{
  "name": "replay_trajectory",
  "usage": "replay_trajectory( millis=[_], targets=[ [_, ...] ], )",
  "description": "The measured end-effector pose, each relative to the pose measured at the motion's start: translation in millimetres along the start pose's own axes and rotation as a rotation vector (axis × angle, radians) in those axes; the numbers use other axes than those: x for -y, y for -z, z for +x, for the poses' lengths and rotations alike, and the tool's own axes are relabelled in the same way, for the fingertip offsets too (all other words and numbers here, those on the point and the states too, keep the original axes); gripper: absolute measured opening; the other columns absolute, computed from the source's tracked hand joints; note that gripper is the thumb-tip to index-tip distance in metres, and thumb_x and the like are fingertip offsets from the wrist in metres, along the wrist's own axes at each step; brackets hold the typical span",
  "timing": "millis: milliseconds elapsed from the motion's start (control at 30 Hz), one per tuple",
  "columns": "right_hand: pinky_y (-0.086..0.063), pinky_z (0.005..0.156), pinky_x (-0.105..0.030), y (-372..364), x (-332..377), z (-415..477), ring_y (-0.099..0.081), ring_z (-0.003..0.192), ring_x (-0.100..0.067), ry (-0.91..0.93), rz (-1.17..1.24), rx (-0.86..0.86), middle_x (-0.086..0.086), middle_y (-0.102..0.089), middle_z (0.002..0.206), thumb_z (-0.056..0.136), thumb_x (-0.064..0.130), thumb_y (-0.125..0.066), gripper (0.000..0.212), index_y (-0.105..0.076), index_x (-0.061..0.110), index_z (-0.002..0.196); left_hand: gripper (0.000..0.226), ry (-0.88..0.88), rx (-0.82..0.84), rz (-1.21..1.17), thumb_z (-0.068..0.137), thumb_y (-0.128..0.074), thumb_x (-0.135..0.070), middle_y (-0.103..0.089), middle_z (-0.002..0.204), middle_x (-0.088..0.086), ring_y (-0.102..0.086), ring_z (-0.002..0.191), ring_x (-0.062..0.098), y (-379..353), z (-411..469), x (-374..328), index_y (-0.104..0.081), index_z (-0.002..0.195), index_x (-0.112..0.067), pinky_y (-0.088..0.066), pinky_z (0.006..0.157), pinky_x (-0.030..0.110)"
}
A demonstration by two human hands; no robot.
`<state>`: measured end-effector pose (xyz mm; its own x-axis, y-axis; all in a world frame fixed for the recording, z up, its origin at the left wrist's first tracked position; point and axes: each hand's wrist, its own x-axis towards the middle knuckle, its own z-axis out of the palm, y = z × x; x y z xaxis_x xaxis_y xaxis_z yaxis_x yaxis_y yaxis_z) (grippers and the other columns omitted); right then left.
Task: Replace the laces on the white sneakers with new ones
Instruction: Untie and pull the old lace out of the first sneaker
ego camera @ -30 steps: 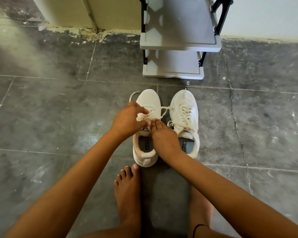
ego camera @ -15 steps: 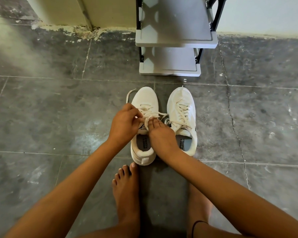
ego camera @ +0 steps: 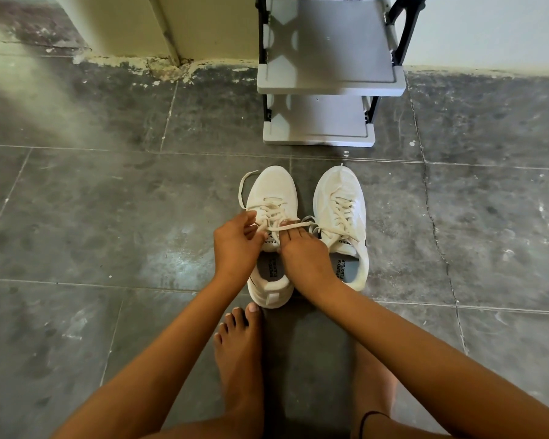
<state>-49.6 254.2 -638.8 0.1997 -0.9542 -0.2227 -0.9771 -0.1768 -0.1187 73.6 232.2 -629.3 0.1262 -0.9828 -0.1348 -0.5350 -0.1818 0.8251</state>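
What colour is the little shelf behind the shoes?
The shoe rack is grey with black side posts, clearest in the head view.

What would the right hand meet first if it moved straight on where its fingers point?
Probably the laces of the sneaker just ahead of the right hand; depth is unclear.

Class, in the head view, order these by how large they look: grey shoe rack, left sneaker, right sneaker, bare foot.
1. The grey shoe rack: largest, though cropped at the top.
2. The left sneaker, right sneaker and bare foot: about alike; the foot lies nearer the camera, so I leave them unranked.
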Motion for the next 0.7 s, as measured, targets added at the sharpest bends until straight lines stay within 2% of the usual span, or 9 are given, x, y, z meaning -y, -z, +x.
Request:
replay_trajectory(
  millis=[200, 300, 367, 433, 500, 600, 700],
  targets=[
    [-0.035, 0.103, -0.035, -0.9, 1.1, 1.2, -0.039, 0.131, -0.029, 0.003, -0.003, -0.002, -0.017, -0.039, 0.144, 0.100, 0.012, -0.028, 0.048, -0.020, 0.002, 0.146, 0.031, -0.035, 0.011, 0.042, 0.082, -0.068, -0.002, -0.069, 0.104, 0.009, -0.063, 0.093, 0.010, 3.3, 3.2, 0.5, -0.065, 0.113, -0.003, -0.042, 0.072, -0.002],
    [-0.036, 0.101, -0.034, -0.4, 0.6, 1.4, -0.041, 0.129, -0.028, 0.002, -0.002, 0.001, -0.016, -0.041, 0.142, 0.100, 0.012, -0.029, 0.047, -0.022, 0.002, 0.145, 0.032, -0.060, 0.044, 0.105, 0.084, -0.066, -0.003, -0.069, 0.107, 0.010, -0.064, 0.098, 0.014, 2.9, 4.8, -1.8, -0.064, 0.117, -0.006, -0.045, 0.082, 0.011],
    [-0.036, 0.101, -0.034, -0.9, -0.4, 1.1, -0.042, 0.129, -0.028, 0.007, 0.002, -0.001, -0.016, -0.042, 0.142, 0.100, 0.013, -0.030, 0.047, -0.022, 0.002, 0.145, 0.031, -0.155, 0.067, 0.192, 0.087, -0.061, -0.005, -0.065, 0.115, 0.009, -0.063, 0.103, 0.020, 1.9, 4.7, -2.4, -0.064, 0.118, -0.011, -0.051, 0.088, 0.025],
    [-0.037, 0.101, -0.034, -1.8, -0.3, 1.2, -0.042, 0.128, -0.028, 0.010, 0.010, 0.000, -0.015, -0.042, 0.142, 0.100, 0.013, -0.030, 0.047, -0.023, 0.003, 0.145, 0.026, -0.278, 0.117, 0.373, 0.090, -0.056, -0.009, -0.055, 0.130, 0.006, -0.059, 0.106, 0.025, 1.3, 7.1, -2.2, -0.066, 0.114, -0.015, -0.052, 0.085, 0.036],
    [-0.036, 0.102, -0.033, -2.5, -0.5, 1.9, -0.041, 0.129, -0.028, 0.010, 0.017, 0.002, -0.015, -0.042, 0.142, 0.100, 0.013, -0.030, 0.047, -0.024, 0.003, 0.145, 0.022, -0.320, 0.177, 0.588, 0.092, -0.054, -0.016, -0.046, 0.135, 0.005, -0.058, 0.103, 0.028, 1.5, 11.4, -3.4, -0.067, 0.110, -0.017, -0.049, 0.075, 0.034],
    [-0.036, 0.102, -0.033, -3.2, -1.9, 2.0, -0.041, 0.129, -0.028, 0.011, 0.014, -0.013, -0.016, -0.042, 0.141, 0.100, 0.013, -0.030, 0.046, -0.025, 0.002, 0.144, 0.020, -0.383, 0.213, 0.724, 0.092, -0.054, -0.021, -0.048, 0.121, 0.005, -0.057, 0.092, 0.025, 1.0, 19.0, -7.8, -0.067, 0.104, -0.012, -0.040, 0.064, 0.030],
    [-0.037, 0.102, -0.035, -3.3, -2.3, 0.9, -0.042, 0.129, -0.030, 0.009, 0.015, -0.011, -0.018, -0.043, 0.140, 0.100, 0.013, -0.029, 0.046, -0.025, 0.002, 0.144, 0.011, -0.306, 0.162, 0.530, 0.087, -0.063, -0.020, -0.055, 0.106, -0.002, -0.052, 0.091, 0.015, 7.4, 21.9, -8.8, -0.069, 0.094, -0.016, -0.040, 0.068, 0.028]
  ],
)
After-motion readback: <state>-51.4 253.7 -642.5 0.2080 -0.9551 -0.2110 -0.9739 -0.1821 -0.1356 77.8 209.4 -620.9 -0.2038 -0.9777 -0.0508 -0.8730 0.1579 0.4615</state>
